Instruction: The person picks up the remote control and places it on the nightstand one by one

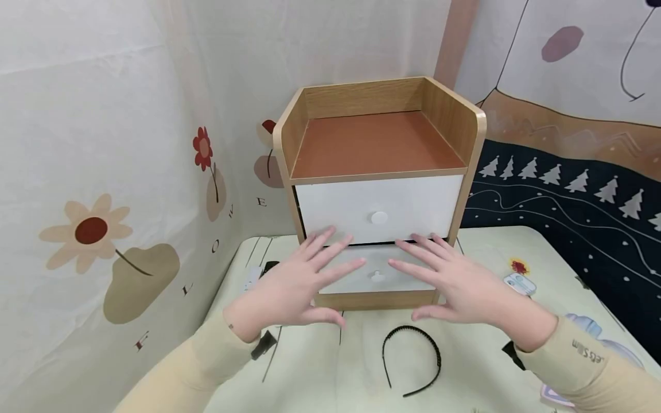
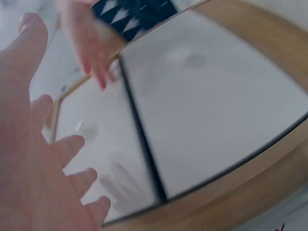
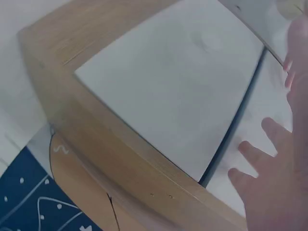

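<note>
A pale tabletop (image 1: 358, 364) spans the lower frame. Left of centre, the left hand (image 1: 289, 289) spreads wide, empty; the cabinet (image 1: 379, 143) stands upper centre, seemingly turned to keep its drawers (image 1: 338, 206) reachable; right of centre, the right hand (image 1: 465, 285) spreads likewise.

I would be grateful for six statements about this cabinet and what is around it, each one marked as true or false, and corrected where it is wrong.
1. The black headband lies in front of the cabinet. True.
2. The cabinet shows three drawers. False: it shows two, an upper drawer and a lower drawer.
3. The upper drawer has a round white knob. True.
4. The right grip holds the headband. False: it holds nothing.
5. The left grip has its fingers spread. True.
6. The cabinet's top surface is blue. False: it is reddish brown.
</note>
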Available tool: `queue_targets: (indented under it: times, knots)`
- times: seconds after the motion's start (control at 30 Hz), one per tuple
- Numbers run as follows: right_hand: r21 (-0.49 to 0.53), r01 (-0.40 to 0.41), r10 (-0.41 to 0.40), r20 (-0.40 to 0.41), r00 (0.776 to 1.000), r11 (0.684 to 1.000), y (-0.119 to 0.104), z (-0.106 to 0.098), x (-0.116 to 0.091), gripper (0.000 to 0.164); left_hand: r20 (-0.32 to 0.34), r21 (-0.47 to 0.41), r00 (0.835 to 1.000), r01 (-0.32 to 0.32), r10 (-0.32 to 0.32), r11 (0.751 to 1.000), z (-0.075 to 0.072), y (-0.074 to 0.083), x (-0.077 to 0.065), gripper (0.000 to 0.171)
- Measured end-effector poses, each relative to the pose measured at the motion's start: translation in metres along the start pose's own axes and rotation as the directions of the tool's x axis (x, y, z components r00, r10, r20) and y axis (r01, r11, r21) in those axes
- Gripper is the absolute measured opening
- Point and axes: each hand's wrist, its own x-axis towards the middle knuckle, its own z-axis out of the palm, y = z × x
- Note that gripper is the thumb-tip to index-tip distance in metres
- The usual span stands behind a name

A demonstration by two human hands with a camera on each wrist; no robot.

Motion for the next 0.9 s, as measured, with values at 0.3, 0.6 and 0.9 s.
queue_targets:
  times: [0.3, 0.6, 0.9]
  knots:
    - [0.072, -0.014, 0.053, -0.574, 0.817, 0.997, 0.015, 0.01, 0.017, 0.056, -0.504, -0.092, 0.859, 0.047, -0.087, 0.995, 0.002, -0.034, -0.029, 0.072]
    - [0.393, -0.324, 0.508, -0.706, 0.493, 0.861, 0.019, 0.039, 0.013, 0.051, -0.53, -0.23, 0.682, 0.457, -0.504, 0.859, 0.056, -0.074, -0.092, 0.06]
    - [0.591, -0.472, 0.754, -0.553, 0.354, 0.655, 0.015, 0.054, 0.009, 0.07, -0.115, -0.289, 0.57, 0.764, -0.814, 0.576, 0.106, -0.101, -0.144, 0.071]
